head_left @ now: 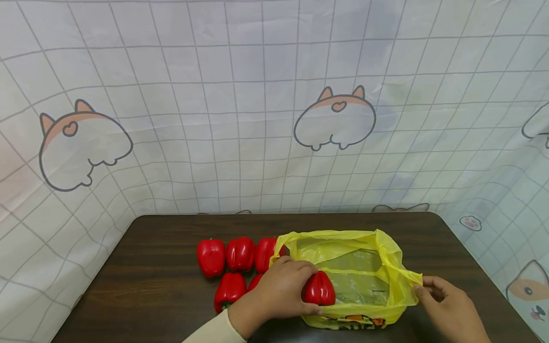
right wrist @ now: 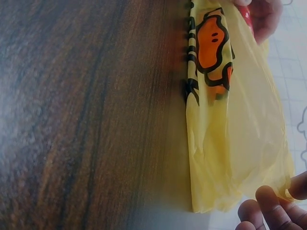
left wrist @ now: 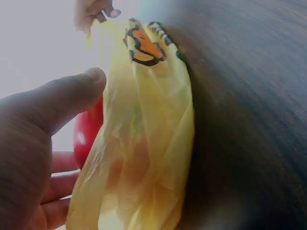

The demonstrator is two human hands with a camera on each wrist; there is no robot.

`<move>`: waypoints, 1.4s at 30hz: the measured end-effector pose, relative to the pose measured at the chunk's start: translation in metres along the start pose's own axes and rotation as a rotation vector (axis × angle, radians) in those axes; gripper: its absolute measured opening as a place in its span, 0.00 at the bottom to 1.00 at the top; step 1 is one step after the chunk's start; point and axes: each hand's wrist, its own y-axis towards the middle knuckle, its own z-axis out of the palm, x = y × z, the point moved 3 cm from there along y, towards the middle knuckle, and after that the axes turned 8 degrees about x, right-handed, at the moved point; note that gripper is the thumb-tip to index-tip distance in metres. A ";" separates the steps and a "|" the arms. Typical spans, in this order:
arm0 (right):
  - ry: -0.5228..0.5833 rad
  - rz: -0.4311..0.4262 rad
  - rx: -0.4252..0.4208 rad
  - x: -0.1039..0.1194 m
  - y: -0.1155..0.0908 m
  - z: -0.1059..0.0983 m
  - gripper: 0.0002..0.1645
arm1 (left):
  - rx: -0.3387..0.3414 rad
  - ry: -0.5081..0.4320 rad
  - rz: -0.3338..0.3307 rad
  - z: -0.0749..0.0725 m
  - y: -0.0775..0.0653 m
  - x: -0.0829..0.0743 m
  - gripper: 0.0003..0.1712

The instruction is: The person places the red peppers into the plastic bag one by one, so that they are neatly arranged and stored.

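Observation:
A yellow plastic bag lies on the table with its mouth spread wide. At its left side my left hand holds a red bell pepper, which sits inside the mouth; the thumb lies near the front rim. In the left wrist view, the thumb is beside the pepper, partly behind the yellow film. My right hand pinches the bag's right edge between thumb and fingers. The right wrist view shows those fingers at the bag's rim, near the orange-and-black print.
Several more red bell peppers stand left of the bag: one at the far left, another beside it, and one in front. The left hand and bag partly hide others. A patterned white cloth hangs behind the dark table.

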 end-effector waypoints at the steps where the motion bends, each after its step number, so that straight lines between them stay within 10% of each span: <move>1: 0.001 0.002 0.002 0.000 0.000 0.000 0.42 | -0.004 0.005 0.006 -0.001 0.000 0.000 0.40; 26: 0.006 -0.016 -0.010 0.003 0.000 0.000 0.39 | -0.087 -0.373 0.152 -0.034 -0.044 0.013 0.36; 42: 0.008 -0.013 -0.006 0.004 -0.002 -0.002 0.40 | -0.098 -0.545 0.007 -0.045 -0.082 0.041 0.38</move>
